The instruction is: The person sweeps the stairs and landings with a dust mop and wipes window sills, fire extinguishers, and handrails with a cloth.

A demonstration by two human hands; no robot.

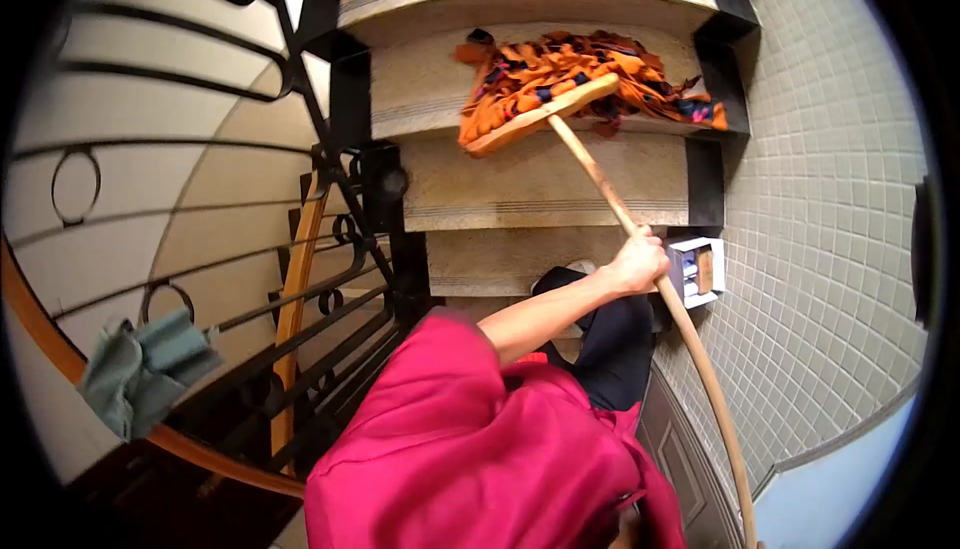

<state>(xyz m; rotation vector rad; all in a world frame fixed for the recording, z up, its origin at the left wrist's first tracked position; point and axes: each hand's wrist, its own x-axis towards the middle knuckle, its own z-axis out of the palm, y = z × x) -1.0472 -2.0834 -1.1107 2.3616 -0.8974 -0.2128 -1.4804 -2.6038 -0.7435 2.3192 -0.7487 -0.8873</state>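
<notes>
My left hand (640,261) is wrapped round the middle of a long wooden stick (697,344). The stick slants up to a wooden crossbar (540,115), which lies against a mop head of orange and dark cloth strips (640,74). Those strips spread across a stair step (410,89), some hanging over its edge. Near the bottom of the view the stick's lower end passes beside my pink sleeve. My right hand is mostly hidden down there, and its fingers cannot be made out.
A black iron railing (300,294) with a wooden handrail (225,464) runs along the left, a grey-green cloth (150,369) draped over it. On the right are a tiled wall (830,229) and an open white box (712,271) with small items, beside my legs.
</notes>
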